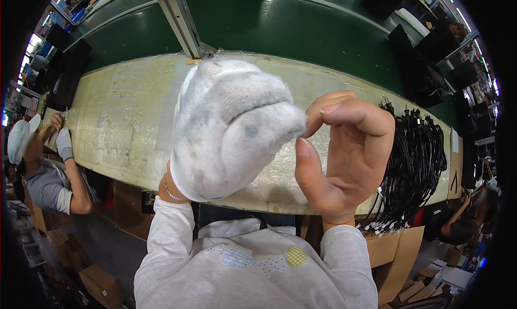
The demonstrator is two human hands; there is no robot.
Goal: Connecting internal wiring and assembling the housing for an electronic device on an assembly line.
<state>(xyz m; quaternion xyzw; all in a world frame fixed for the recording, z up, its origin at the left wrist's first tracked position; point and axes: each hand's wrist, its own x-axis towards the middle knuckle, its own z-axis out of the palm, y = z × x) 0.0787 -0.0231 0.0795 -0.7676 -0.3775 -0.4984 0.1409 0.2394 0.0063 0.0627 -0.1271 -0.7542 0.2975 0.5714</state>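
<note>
My left hand (231, 128) is raised over the table in a white knitted glove (207, 158) with grey smudges. Its fingers are curled and pressed together, pointing right; whatever may be inside them is hidden. Bare and close beside it, my right hand (353, 169) bends its fingers toward the thumb in a pinch at the tip of the gloved fingers. Anything between those fingertips is too small to make out, and I cannot tell whether they touch the glove.
The long pale worktable (124, 109) has a plastic-covered top. A heap of black cables (414, 163) lies at its right. Behind runs a green conveyor belt (301, 31) with a metal post (180, 21). A co-worker (48, 174) works at the left; cardboard boxes (396, 260) stand below right.
</note>
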